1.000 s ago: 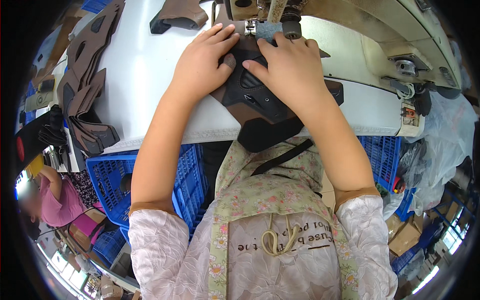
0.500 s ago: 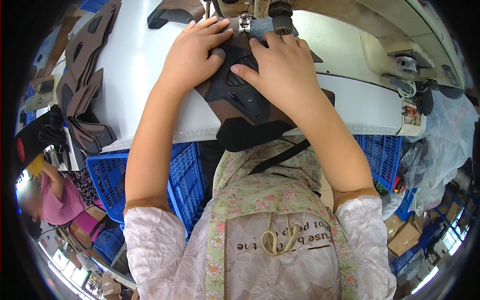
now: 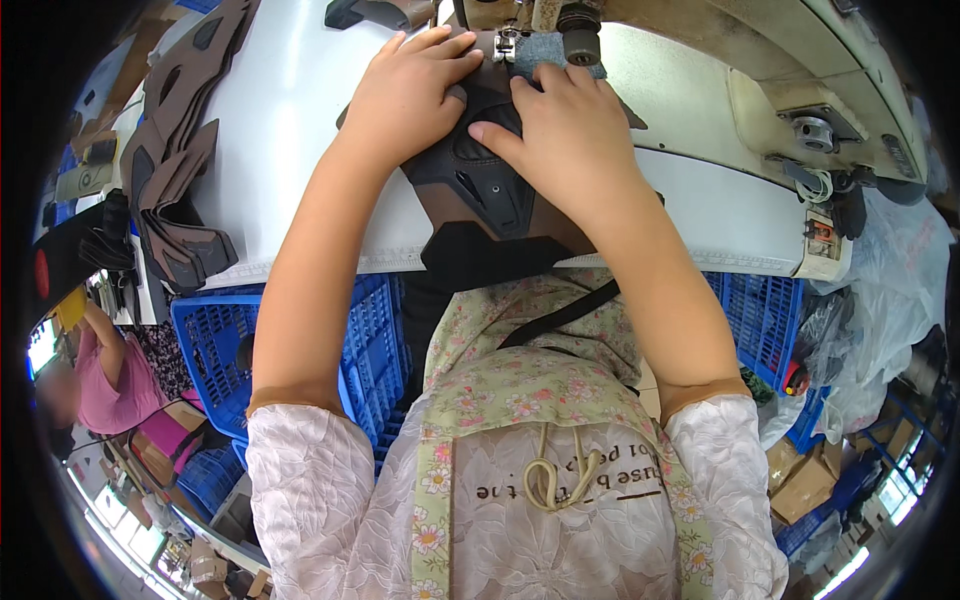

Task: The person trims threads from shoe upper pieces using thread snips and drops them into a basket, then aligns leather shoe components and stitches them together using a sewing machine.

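Observation:
A brown and black shoe upper piece (image 3: 487, 196) lies flat on the white sewing table, its far part at the presser foot (image 3: 504, 47) of the sewing machine. My left hand (image 3: 420, 92) rests on its left side, fingers stretched toward the foot and thumb bent inward. On its right side lies my right hand (image 3: 560, 130), palm down, thumb stretched to the left and fingers near a scrap of blue-grey cloth (image 3: 540, 50) beside the foot. Both hands press the piece from above; neither is wrapped round it. The needle's tip is too small to make out.
A stack of similar brown pieces (image 3: 178, 150) lies at the table's left, another piece (image 3: 380, 12) at the far edge. Blue crates (image 3: 372, 345) stand below the front edge. Plastic bags (image 3: 885, 300) hang at the right. A person in pink (image 3: 110, 385) sits far left.
The upper piece has turned slightly clockwise and moved a little away from me under my hands. Both hands stay on it. The view has shifted slightly.

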### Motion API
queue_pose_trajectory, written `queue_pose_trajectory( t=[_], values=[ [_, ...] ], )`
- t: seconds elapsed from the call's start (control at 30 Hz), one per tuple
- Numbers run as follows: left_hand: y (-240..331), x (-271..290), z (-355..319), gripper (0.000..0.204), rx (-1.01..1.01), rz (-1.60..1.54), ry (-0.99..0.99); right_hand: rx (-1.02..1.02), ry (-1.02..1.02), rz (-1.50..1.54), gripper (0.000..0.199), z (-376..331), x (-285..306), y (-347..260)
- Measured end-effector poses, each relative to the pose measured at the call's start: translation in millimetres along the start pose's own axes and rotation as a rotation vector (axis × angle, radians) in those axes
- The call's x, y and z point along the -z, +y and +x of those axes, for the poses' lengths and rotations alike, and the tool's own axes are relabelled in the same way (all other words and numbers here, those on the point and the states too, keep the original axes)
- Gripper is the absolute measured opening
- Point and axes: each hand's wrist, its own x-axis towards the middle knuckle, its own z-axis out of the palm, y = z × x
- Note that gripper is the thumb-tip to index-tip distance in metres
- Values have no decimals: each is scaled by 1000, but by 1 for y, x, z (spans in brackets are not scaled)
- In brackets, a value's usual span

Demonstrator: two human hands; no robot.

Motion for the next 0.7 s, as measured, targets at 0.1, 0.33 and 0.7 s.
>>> queue_pose_trajectory(
  t=[0.1, 0.33, 0.7],
  values=[
    [21, 7, 1, 50, 155, -43, -51, 8, -101, 123, 52, 3, 11, 20],
    [30, 3, -16, 41, 187, -172, 41, 78, -294, 320, 61, 7, 31, 46],
    [27, -7, -21, 39, 129, -160, 104, 162, -172, 197, 66, -7, 16, 47]
  ],
)
